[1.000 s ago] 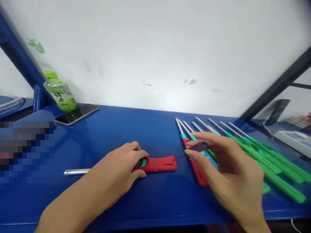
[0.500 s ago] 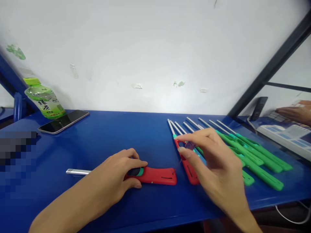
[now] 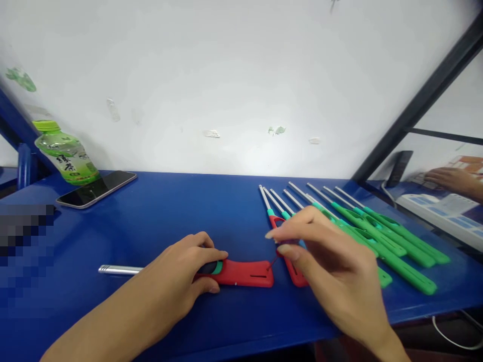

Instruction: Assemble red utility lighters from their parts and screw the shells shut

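A red long-nosed lighter [image 3: 243,273] lies flat on the blue table, its metal tube pointing left. Fingers and thumb of my left hand [image 3: 188,269] grip it around the dark trigger area. In my right hand [image 3: 332,271], thumb and forefinger pinch a small thin-shafted screwdriver [image 3: 274,261]. Its tip meets the small hole at the lighter's right end; most of the handle is hidden by the fingers. Just right of that end lies a second red lighter [image 3: 296,274], partly covered by my right hand.
Several green lighters [image 3: 409,270] lie fanned out at the right, tubes toward the wall. A phone [image 3: 98,189] and a green-capped drink bottle [image 3: 70,156] stand at the back left. Beyond the frame post, another person's hand [image 3: 449,178] shows near a white power strip [image 3: 441,216].
My right hand has come down a little and its fingers now cover the purple screwdriver handle that showed before. My left hand and the lighter have stayed in place.
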Demonstrator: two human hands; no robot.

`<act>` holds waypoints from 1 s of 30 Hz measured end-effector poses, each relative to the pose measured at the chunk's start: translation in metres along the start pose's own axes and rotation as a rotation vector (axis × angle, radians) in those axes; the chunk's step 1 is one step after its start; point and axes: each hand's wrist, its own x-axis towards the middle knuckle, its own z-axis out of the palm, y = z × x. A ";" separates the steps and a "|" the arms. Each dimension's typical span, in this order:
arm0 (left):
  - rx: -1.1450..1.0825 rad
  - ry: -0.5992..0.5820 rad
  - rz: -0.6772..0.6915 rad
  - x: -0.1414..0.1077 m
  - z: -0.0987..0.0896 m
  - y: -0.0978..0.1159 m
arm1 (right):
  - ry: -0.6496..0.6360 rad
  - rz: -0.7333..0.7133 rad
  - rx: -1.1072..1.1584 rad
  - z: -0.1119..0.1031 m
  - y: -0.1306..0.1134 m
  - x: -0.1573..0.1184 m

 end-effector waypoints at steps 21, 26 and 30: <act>0.008 -0.007 -0.033 0.001 -0.004 0.003 | 0.099 0.040 0.046 -0.001 0.000 -0.002; 0.016 -0.020 -0.054 0.001 -0.006 0.005 | 0.048 0.062 0.050 -0.002 0.001 -0.002; 0.005 0.005 -0.019 0.002 -0.002 0.000 | 0.065 0.025 0.034 -0.002 0.002 -0.004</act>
